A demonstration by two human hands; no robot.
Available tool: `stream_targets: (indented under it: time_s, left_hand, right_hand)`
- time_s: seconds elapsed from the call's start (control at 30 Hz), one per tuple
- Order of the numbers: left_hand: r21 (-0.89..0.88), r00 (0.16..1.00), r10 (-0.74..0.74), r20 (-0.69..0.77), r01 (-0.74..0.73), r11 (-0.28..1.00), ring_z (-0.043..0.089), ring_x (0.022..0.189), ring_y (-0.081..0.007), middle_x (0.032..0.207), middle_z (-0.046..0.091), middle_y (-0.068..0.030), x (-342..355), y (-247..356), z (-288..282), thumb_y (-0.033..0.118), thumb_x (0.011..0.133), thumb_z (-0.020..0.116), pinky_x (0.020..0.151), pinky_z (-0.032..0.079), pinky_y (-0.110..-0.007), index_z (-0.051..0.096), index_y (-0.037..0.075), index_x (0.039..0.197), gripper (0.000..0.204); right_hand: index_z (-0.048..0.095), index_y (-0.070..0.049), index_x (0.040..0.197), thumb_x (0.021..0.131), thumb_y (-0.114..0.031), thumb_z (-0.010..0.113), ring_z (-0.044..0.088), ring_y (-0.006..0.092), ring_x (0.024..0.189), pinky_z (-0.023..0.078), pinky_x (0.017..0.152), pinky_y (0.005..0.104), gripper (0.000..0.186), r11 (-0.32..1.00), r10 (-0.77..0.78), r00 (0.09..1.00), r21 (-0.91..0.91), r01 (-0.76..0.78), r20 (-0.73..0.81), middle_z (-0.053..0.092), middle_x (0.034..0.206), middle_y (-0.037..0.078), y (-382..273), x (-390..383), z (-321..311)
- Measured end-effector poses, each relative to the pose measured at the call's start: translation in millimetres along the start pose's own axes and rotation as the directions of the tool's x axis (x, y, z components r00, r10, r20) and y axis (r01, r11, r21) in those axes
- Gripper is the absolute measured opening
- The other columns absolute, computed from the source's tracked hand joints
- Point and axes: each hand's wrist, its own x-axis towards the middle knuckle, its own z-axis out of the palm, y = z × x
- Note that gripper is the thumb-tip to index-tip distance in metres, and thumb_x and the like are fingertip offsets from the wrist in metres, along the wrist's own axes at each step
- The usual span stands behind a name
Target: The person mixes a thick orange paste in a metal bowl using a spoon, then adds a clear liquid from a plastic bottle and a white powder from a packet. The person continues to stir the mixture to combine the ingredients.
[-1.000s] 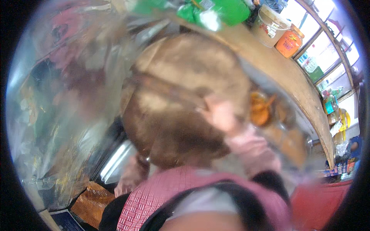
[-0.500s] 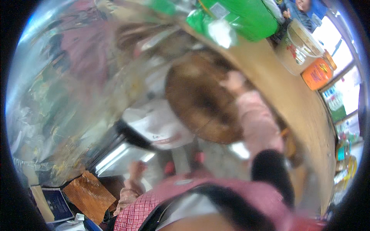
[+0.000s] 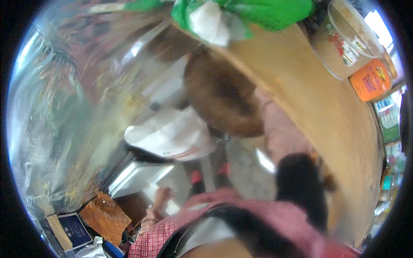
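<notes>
A large round brown object [image 3: 221,90], blurred, lies low beside the wooden counter's edge. My right hand [image 3: 261,96] reaches to the right side of that object; its fingers are blurred and partly hidden, so their grip is unclear. A white sheet or bag with red print [image 3: 167,131] lies just left of and below the round object. My left hand [image 3: 164,195] hangs low over the pale floor [image 3: 245,167], near my feet, with its fingers loosely apart and nothing visible in them.
The wooden counter [image 3: 331,133] runs along the right, bearing green bags [image 3: 275,10], a clear bucket [image 3: 340,43] and an orange jar [image 3: 370,81]; bottles line a window. Crumpled plastic sheeting [image 3: 60,120] fills the left. Brown cardboard [image 3: 103,215] lies at lower left.
The round brown object has dropped away from me, uncovering the white item and my feet. My right hand has gone with it toward the counter's edge; my left hand has come into view.
</notes>
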Motion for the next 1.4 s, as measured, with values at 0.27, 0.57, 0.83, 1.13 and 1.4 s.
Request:
stream_targets:
  time_s: [0.27,0.57,0.83,1.13,1.4]
  left_hand:
    - [-0.147,0.979,-0.03,0.202,0.06,0.987,0.06,0.066,-0.0231,0.077,0.056,-0.0118,86.2,52.1,31.9,0.015,0.081,0.049,0.056,0.05,-0.031,0.049,-0.003,0.091,0.02]
    - [0.131,0.836,-0.153,0.527,0.098,0.987,0.06,0.073,-0.0246,0.087,0.057,-0.0141,107.7,88.4,136.5,0.016,0.08,0.051,0.061,0.05,-0.03,0.05,-0.004,0.099,0.027]
    - [0.322,0.585,-0.283,0.76,0.038,0.946,0.059,0.083,-0.026,0.095,0.056,-0.0137,73.4,45.6,271.8,0.019,0.083,0.048,0.068,0.05,-0.034,0.048,0.004,0.101,0.023]
    - [0.09,0.502,-0.248,0.829,0.317,0.944,0.052,0.085,-0.0322,0.086,0.051,-0.0063,18.1,-4.8,448.9,0.029,0.079,0.056,0.076,0.043,-0.049,0.051,0.009,0.093,0.025]
    - [0.152,0.41,-0.042,0.911,-0.241,0.958,0.054,0.08,-0.0257,0.081,0.053,-0.0052,49.0,-39.4,482.4,0.028,0.079,0.055,0.075,0.045,-0.042,0.052,0.009,0.096,0.026]
  right_hand:
    - [0.051,-0.002,0.1,0.072,-0.012,0.062,0.051,0.0346,0.084,0.041,0.077,0.0416,0.032,0.984,0.047,0.838,0.172,0.056,-0.543,0.054,0.093,0.016,-36.6,-172.2,-65.2]
    - [0.059,-0.003,0.071,0.068,-0.009,0.063,0.055,0.0218,0.054,0.043,0.051,0.0314,0.009,0.633,0.767,0.626,0.317,-0.706,-0.14,0.057,0.062,0.012,2.1,-525.4,-80.0]
    - [0.056,0.001,0.063,0.078,-0.024,0.056,0.055,0.0331,0.055,0.042,0.051,0.0354,0.029,0.426,0.875,0.294,0.326,-0.844,-0.384,0.053,0.057,0.019,59.3,-611.1,-134.5]
    - [0.056,-0.003,0.072,0.07,-0.013,0.06,0.056,0.0339,0.066,0.045,0.06,0.0391,0.011,0.388,0.891,0.33,0.147,-0.91,-0.311,0.057,0.068,0.016,186.4,-768.3,-206.3]
    - [0.06,-0.002,0.072,0.07,-0.013,0.06,0.057,0.0304,0.058,0.045,0.055,0.0372,0.011,0.276,0.75,0.139,0.115,-0.954,-0.647,0.057,0.062,0.016,254.5,-806.4,-373.2]
